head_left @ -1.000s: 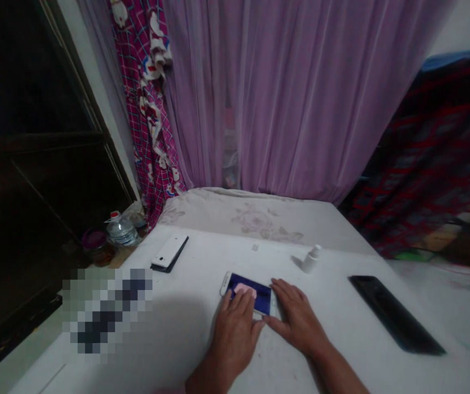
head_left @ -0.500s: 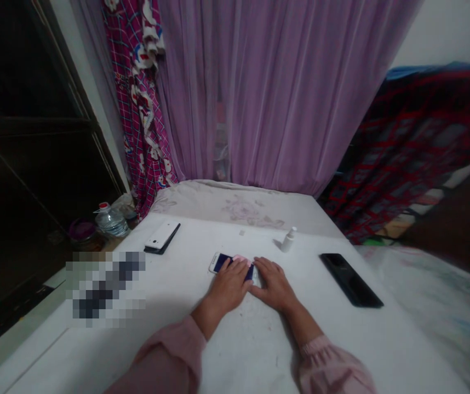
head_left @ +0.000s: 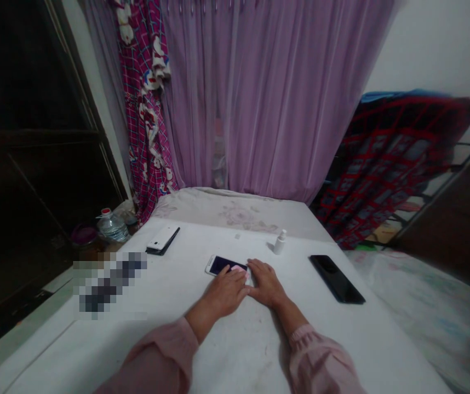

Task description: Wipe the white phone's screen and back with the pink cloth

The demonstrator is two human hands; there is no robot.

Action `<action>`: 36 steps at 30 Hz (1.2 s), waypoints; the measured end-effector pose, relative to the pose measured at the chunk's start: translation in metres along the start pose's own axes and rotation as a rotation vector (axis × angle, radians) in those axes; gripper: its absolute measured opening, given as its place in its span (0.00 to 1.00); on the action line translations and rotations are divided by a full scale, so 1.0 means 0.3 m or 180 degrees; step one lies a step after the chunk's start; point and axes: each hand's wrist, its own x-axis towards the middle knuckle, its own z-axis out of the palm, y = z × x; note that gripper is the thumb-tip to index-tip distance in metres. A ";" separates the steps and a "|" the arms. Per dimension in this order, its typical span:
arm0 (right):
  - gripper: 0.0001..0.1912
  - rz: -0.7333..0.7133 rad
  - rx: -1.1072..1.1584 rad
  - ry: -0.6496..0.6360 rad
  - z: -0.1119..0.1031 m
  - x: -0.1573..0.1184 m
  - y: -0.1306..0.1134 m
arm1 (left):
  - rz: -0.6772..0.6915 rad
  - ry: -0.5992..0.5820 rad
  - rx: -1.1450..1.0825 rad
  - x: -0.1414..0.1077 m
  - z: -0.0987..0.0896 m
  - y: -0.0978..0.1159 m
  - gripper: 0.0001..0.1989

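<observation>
A white-framed smartphone lies face up on the white-covered surface, its screen dark. Under the fingers of my left hand is a small pink cloth, pressed onto the screen near the phone's right end. My right hand holds that right end, with the fingertips at its far corner and the thumb near the close edge. The two hands nearly touch at the thumbs, and they cover the phone's near right part. Beyond my right hand a small white spray bottle stands upright.
A large black phone lies to the right. At the left, a white phone rests on a darker one, and a blurred-out patch lies nearer. A water bottle stands beyond the left edge. Purple curtains hang behind.
My left hand and the pink cloth have slid slightly toward me, so more of the phone's screen shows. My right hand stays at the phone's right end. The view has shifted a little.
</observation>
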 end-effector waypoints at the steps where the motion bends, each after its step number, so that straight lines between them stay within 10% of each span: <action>1: 0.35 -0.0020 0.0013 0.0029 0.002 0.000 0.002 | 0.0031 -0.0038 0.0023 0.013 0.001 -0.007 0.20; 18: 0.36 0.0096 0.0171 0.0091 -0.017 -0.007 -0.024 | 0.0207 -0.0134 -0.0085 -0.041 -0.023 -0.020 0.20; 28: 0.38 0.0100 0.0288 0.0163 -0.029 -0.009 -0.040 | -0.0110 -0.0096 0.0103 0.068 0.010 -0.066 0.20; 36: 0.41 0.0132 0.0292 0.0093 -0.027 -0.014 -0.037 | -0.0276 0.0301 0.0352 -0.064 0.001 -0.195 0.21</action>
